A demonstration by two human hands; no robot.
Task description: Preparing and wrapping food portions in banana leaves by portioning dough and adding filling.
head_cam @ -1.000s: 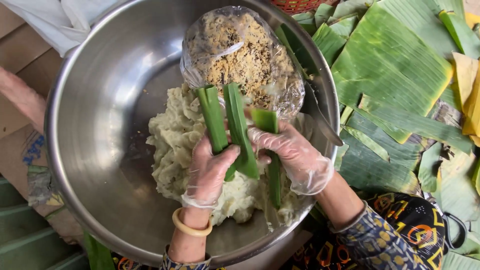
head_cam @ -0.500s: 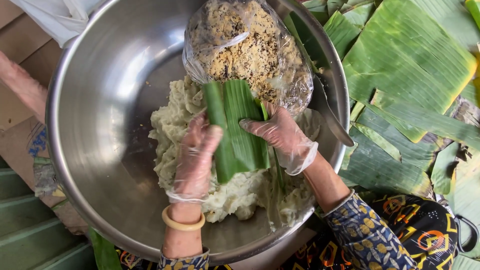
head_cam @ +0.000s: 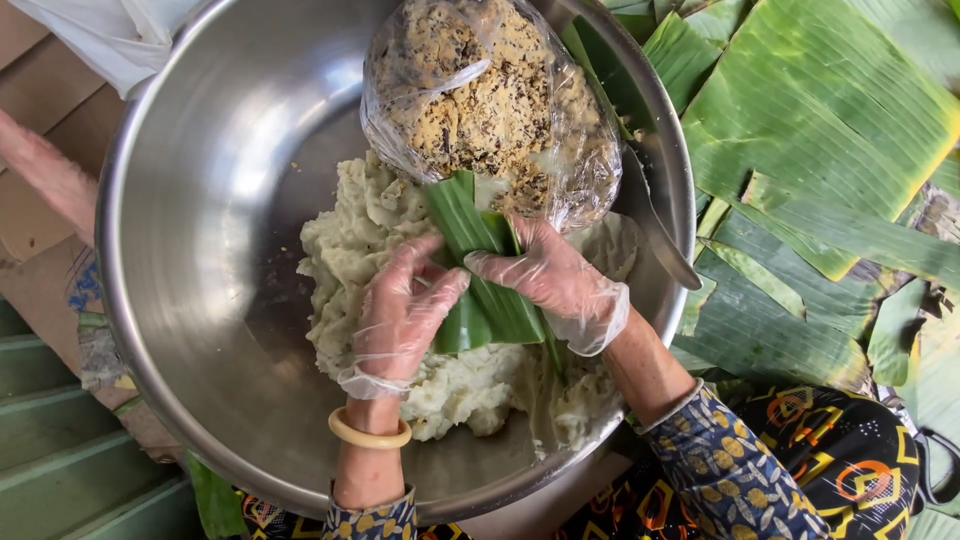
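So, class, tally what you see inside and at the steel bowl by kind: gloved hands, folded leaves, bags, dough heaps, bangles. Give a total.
Gloved hands: 2, left hand and right hand
Folded green leaf held by both hands: 1
Clear bag of crumbly filling: 1
Heap of pale dough: 1
Yellow bangle: 1
Steel bowl: 1
Total: 7
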